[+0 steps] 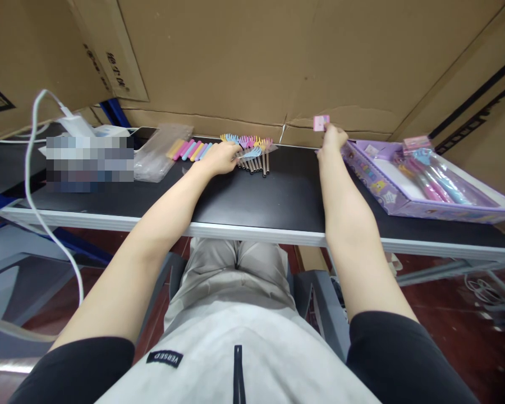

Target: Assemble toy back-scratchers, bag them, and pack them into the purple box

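The right hand (334,137) is closed with a pinch on a small pink printed card (321,123), raised to the right of the claw-headed rods (264,165), a bunch of thin silvery metal sticks with blue, pink and yellow finger-like heads. The left hand (225,159) lies at the left end of those rods, its fingers curled down near a light-blue head; whether it grips one or only rests there cannot be told.

Just left of the rods, partly behind the left hand, stretches a row of rounded pastel plastic handles (190,150) in pink, blue, yellow and purple. Further left lie flat clear plastic bags (155,160). Well to the right of the rods sits a purple printed cardboard tray (441,212) holding pink and blue pieces in clear wrapping (444,179). All of it rests on a narrow black tabletop (278,196).

The slim rods look likely to roll or tangle if the left hand drags across them, since they lie loose and close together. The handles could be scattered by a sweep of the left forearm. The light card, held only by fingertips, might slip if the pinch loosens.
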`<state>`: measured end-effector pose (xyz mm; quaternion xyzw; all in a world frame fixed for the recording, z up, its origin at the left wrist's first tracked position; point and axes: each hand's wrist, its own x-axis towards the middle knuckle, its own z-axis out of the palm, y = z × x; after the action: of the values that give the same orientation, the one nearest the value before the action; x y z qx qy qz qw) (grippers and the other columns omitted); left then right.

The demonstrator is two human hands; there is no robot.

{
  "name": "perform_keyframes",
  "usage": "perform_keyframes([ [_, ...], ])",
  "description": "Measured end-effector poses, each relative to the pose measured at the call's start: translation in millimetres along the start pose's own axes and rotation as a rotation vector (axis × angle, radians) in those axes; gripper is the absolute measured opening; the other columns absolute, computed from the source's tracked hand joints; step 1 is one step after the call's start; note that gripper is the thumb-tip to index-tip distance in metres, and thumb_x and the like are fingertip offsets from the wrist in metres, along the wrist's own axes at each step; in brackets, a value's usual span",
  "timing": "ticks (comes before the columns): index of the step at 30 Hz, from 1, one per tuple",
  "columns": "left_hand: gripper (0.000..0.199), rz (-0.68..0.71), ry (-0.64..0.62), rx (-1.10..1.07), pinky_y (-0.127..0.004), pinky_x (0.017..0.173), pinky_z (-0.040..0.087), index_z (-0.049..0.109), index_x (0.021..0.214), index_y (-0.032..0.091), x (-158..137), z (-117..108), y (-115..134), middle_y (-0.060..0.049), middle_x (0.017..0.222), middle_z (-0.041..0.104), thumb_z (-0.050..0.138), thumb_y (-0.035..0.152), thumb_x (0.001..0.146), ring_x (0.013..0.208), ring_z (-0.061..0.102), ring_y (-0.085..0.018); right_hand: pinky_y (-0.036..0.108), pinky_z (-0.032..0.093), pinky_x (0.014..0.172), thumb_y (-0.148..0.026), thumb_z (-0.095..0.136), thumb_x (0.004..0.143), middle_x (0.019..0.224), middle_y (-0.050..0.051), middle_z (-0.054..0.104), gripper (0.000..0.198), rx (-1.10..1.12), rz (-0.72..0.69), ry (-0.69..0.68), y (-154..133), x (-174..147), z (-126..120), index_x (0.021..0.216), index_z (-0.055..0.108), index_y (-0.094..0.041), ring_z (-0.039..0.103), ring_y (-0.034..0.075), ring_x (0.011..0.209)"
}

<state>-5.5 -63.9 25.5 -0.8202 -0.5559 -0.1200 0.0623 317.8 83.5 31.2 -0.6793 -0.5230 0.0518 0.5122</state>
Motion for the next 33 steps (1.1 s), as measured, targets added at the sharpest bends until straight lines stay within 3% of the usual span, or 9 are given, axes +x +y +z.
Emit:
perform_keyframes([
  [1,0.045,0.003,-0.003,0.000,-0.039,0.106,0.050,0.067,0.137,0.016,-0.3,-0.5,0.4,-0.017,0.138,0.068,0.050,0.018,0.096,0.131,0.063,-0.032,0.022,0.055,0.083,-0.015,0.040,0.104,0.109,0.015,0.072,0.024,0.130,0.052,0.007,-14.4,-8.9,2.0,0.107,0.063,-0.008,0.068,0.014,0.100],
  [3,0.044,0.003,-0.009,0.007,-0.039,0.105,0.051,0.068,0.137,0.015,-0.9,-1.5,1.5,-0.017,0.140,0.068,0.050,0.018,0.097,0.132,0.063,-0.033,0.023,0.052,0.093,-0.016,0.050,0.102,0.107,0.009,0.071,0.014,0.241,-0.053,-0.043,-41.1,-31.7,7.3,0.097,0.063,-0.012,0.066,0.013,0.104],
  [5,0.043,-0.014,-0.013,0.020,-0.041,0.105,0.051,0.067,0.138,0.014,-1.3,-1.7,2.2,-0.019,0.139,0.068,0.051,0.021,0.098,0.131,0.064,-0.034,0.028,0.052,0.092,-0.018,0.059,0.096,0.093,0.004,0.068,0.012,0.270,-0.113,-0.172,-59.9,-56.3,15.3,0.084,0.060,-0.016,0.066,0.016,0.099],
  [8,0.044,-0.053,-0.041,0.037,-0.044,0.105,0.052,0.063,0.142,0.012,-0.6,0.9,1.0,-0.022,0.137,0.069,0.051,0.028,0.102,0.130,0.065,-0.037,0.029,0.050,0.090,-0.016,0.067,0.089,0.078,0.000,0.061,0.022,0.314,-0.137,-0.341,-70.7,-85.4,30.8,0.072,0.054,-0.018,0.062,0.015,0.085],
  [11,0.047,-0.053,-0.093,0.031,-0.044,0.105,0.053,0.059,0.146,0.011,1.7,6.1,-3.4,-0.023,0.140,0.068,0.052,0.028,0.103,0.132,0.064,-0.037,0.030,0.051,0.089,-0.014,0.065,0.088,0.073,-0.001,0.058,0.025,0.307,-0.127,-0.416,-68.9,-100.5,44.1,0.068,0.051,-0.019,0.058,0.014,0.078],
  [22,0.048,-0.031,-0.120,-0.010,-0.033,0.105,0.051,0.058,0.144,0.020,5.3,9.8,-10.9,-0.013,0.143,0.067,0.054,0.015,0.096,0.133,0.063,-0.027,0.041,0.050,0.105,-0.015,0.065,0.090,0.082,0.003,0.057,0.030,0.071,-0.120,-0.332,-51.3,-97.1,51.3,0.069,0.046,-0.023,0.062,0.022,0.094],
  [28,0.052,-0.006,-0.092,-0.039,-0.034,0.104,0.052,0.058,0.144,0.018,4.8,12.2,-17.4,-0.015,0.141,0.069,0.053,0.010,0.093,0.129,0.066,-0.028,0.050,0.041,0.116,-0.015,0.063,0.093,0.102,0.011,0.060,0.020,-0.009,-0.299,-0.352,-42.7,-91.8,48.5,0.080,0.050,-0.021,0.059,0.029,0.119],
  [33,0.059,0.000,-0.069,-0.046,-0.033,0.102,0.053,0.059,0.144,0.021,6.7,16.5,-24.6,-0.013,0.136,0.072,0.054,0.008,0.086,0.125,0.067,-0.028,0.052,0.041,0.116,-0.016,0.061,0.095,0.103,0.011,0.060,0.016,0.008,-0.322,-0.354,-44.8,-94.1,42.6,0.084,0.050,-0.022,0.059,0.029,0.120],
])
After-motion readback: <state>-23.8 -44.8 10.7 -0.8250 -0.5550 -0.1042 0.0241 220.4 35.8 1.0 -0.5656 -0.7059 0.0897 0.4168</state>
